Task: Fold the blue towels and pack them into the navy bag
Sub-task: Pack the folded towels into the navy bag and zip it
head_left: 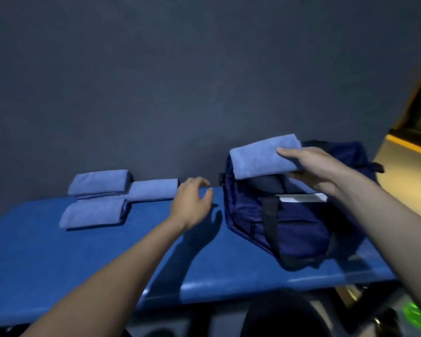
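The folded light-blue terry towel is up in the air right over the open mouth of the navy fabric duffel bag, pinched by the right hand, fingers on top and thumb under its right end. Looks soft, light and floppy, so I'd guess holding it across the fold stops it flopping open. The left hand hovers over the blue padded table, fingers loosely curled, holding nothing. Three more folded towels sit well to the left.

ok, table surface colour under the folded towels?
Bright blue table surface, head view.
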